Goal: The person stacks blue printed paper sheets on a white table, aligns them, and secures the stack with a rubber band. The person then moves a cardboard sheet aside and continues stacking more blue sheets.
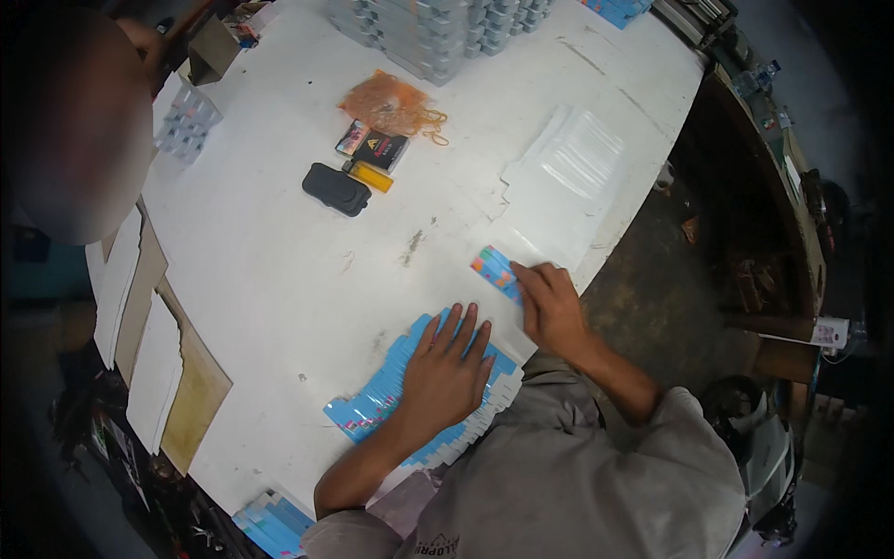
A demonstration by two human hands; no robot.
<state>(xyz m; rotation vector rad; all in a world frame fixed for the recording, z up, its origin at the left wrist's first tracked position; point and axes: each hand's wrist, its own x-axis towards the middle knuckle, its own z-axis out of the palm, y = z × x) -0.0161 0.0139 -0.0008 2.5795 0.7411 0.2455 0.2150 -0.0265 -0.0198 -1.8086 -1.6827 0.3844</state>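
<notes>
Fingers spread, my left hand lies flat on a fanned-out row of overlapping blue cartons with white tabs. The cartons look folded flat and rest at the table's near edge. Just to the right, my right hand grips a small blue carton printed with orange and pink patches. Its far end shows past the fingers; the near end is hidden by the hand.
On the white table are a black case, a yellow lighter, an orange plastic bag and clear plastic sheets. Grey stacked pieces stand at the back. Another person is at left.
</notes>
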